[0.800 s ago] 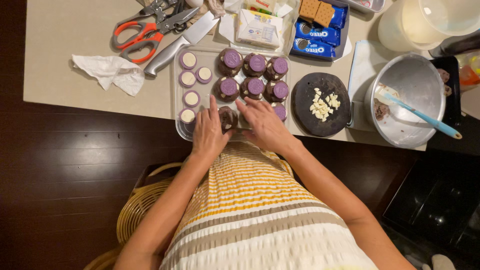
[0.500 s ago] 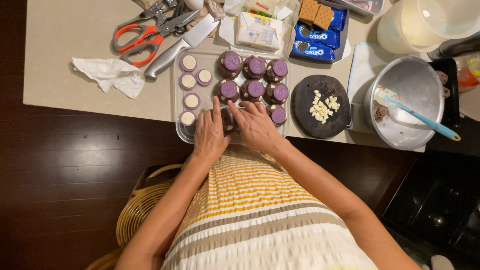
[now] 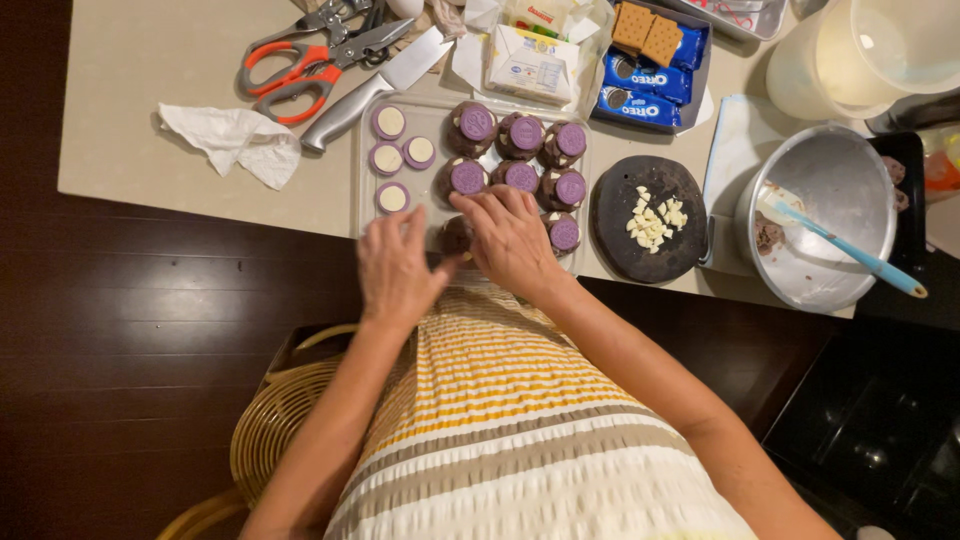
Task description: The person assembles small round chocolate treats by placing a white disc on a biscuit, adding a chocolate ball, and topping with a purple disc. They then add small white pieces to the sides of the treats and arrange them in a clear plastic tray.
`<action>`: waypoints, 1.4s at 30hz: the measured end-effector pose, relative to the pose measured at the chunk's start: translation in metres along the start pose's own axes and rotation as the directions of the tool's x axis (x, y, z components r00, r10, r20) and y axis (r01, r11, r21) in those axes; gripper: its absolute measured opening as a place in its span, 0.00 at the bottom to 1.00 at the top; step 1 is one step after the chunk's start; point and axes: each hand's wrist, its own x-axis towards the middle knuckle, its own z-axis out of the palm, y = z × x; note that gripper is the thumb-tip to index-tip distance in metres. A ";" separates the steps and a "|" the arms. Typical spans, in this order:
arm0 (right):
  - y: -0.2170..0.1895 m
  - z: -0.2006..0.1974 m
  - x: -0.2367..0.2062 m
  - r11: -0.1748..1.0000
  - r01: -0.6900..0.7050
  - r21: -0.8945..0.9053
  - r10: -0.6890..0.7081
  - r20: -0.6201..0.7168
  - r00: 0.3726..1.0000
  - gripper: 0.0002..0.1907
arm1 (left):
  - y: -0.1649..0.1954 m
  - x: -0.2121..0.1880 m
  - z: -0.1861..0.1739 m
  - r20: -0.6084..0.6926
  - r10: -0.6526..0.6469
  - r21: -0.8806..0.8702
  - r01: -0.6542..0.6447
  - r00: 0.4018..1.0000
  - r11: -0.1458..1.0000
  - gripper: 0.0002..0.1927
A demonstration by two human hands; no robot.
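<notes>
A clear tray (image 3: 360,175) on the beige counter holds several dark dough balls topped with purple cookies (image 3: 522,134) and several purple-and-white cookie halves (image 3: 389,122). My right hand (image 3: 510,240) lies over the tray's near edge, its fingers curled over a dark dough ball (image 3: 456,236). My left hand (image 3: 397,270) is just left of it, fingers spread, thumb toward that ball. Whether either hand grips the ball is not clear.
A round dark plate (image 3: 650,215) with white chips sits right of the tray. A metal bowl (image 3: 830,215) holds a blue spatula (image 3: 850,252). Scissors (image 3: 300,60), a knife (image 3: 375,85), a crumpled tissue (image 3: 235,140), cookie packs (image 3: 645,85) and a white jug (image 3: 850,55) stand farther back.
The view has shifted slightly. My left hand has drawn back toward me off the tray, and my right hand has settled over the near dough ball.
</notes>
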 end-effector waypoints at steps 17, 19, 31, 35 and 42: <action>0.033 -0.008 0.020 0.309 -0.488 0.816 0.156 0.463 0.873 0.19 | -0.016 0.013 -0.032 -0.340 0.117 -0.244 -0.207 0.933 0.947 0.24; 0.039 -0.007 0.013 -0.036 -0.528 0.849 0.076 0.529 0.845 0.23 | -0.002 0.018 -0.032 -0.379 0.159 -0.352 -0.301 0.912 0.886 0.26; 0.014 -0.010 -0.011 0.948 -0.055 0.315 -0.005 0.187 0.982 0.26 | -0.019 0.002 -0.007 -0.011 0.201 -0.164 -0.200 0.980 0.966 0.32; 0.007 0.002 -0.010 0.990 0.013 0.142 -0.029 0.115 0.993 0.28 | -0.022 -0.004 0.011 -0.025 0.155 -0.154 -0.158 0.988 0.975 0.29; 0.007 0.017 -0.016 0.993 -0.065 0.099 0.055 0.107 0.993 0.27 | -0.021 -0.004 0.022 -0.056 0.157 -0.167 -0.165 0.986 0.972 0.24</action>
